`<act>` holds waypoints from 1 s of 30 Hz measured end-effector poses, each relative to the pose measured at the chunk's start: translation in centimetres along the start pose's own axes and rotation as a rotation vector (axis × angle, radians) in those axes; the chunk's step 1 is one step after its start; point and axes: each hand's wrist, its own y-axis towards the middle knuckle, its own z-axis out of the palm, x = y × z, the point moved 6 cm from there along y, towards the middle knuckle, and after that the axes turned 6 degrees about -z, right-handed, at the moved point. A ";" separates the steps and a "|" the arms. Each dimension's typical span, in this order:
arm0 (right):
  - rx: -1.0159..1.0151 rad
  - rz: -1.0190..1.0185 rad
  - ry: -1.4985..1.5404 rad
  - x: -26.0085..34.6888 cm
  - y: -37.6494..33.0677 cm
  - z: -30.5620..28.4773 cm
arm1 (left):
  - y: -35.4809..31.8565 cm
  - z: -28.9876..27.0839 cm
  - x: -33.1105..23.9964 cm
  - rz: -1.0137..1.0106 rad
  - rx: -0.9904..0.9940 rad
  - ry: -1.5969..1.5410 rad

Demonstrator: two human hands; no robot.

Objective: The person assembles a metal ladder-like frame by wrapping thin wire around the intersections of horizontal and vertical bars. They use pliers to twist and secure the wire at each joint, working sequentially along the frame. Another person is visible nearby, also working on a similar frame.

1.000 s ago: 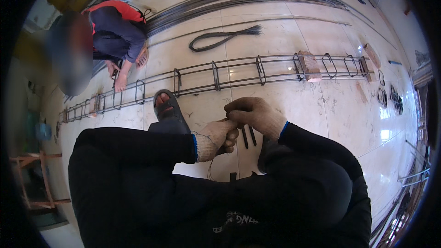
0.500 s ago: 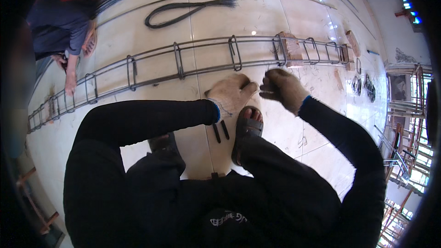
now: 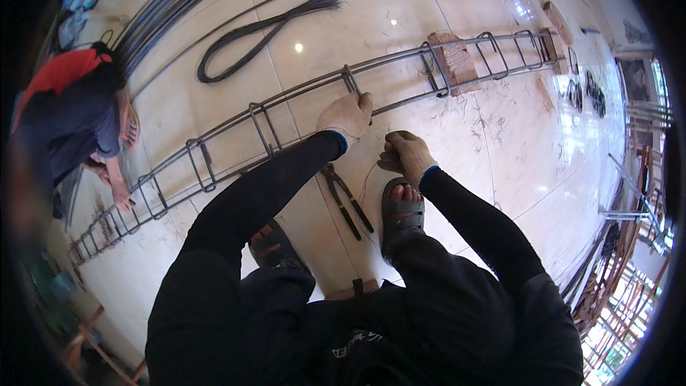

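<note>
A long rebar cage [image 3: 286, 96] of steel bars and square stirrups lies across the tiled floor. My left hand [image 3: 346, 114], in a work glove, grips one stirrup and the bar beside it. My right hand [image 3: 406, 154], also gloved, is closed on a thin tie wire [image 3: 366, 180] just below the cage. A pair of pincers [image 3: 346, 200] lies on the floor between my sandalled feet [image 3: 401, 214].
A co-worker [image 3: 68, 111] in a red and blue top crouches at the left by the cage. A looped bundle of tie wire [image 3: 264, 25] lies beyond it. Wooden blocks [image 3: 454, 61] prop the cage. Long steel bars [image 3: 171, 7] lie at the far left. Scaffolding [image 3: 629, 221] is at the right.
My left hand has reached forward and taken hold of a stirrup. My right hand stays closed on the tie wire. The view has shifted toward the cage.
</note>
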 end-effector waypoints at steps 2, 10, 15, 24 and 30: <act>0.001 0.007 0.011 0.1 -0.4 0.3 | 0.3 0.2 -0.2 0.035 0.014 -0.031; 0.035 0.010 0.087 -0.7 1.9 1.2 | 2.6 1.3 1.6 0.172 0.081 -0.255; -0.017 -0.028 0.130 -0.9 4.1 2.2 | 3.0 1.2 2.0 0.073 0.128 -0.291; 0.037 -0.036 0.307 -2.6 7.0 2.9 | -2.2 -3.8 -1.0 0.225 -0.604 -0.049; 0.241 -0.522 -0.020 0.0 9.4 2.6 | -3.8 -6.1 -4.9 0.643 -0.482 0.366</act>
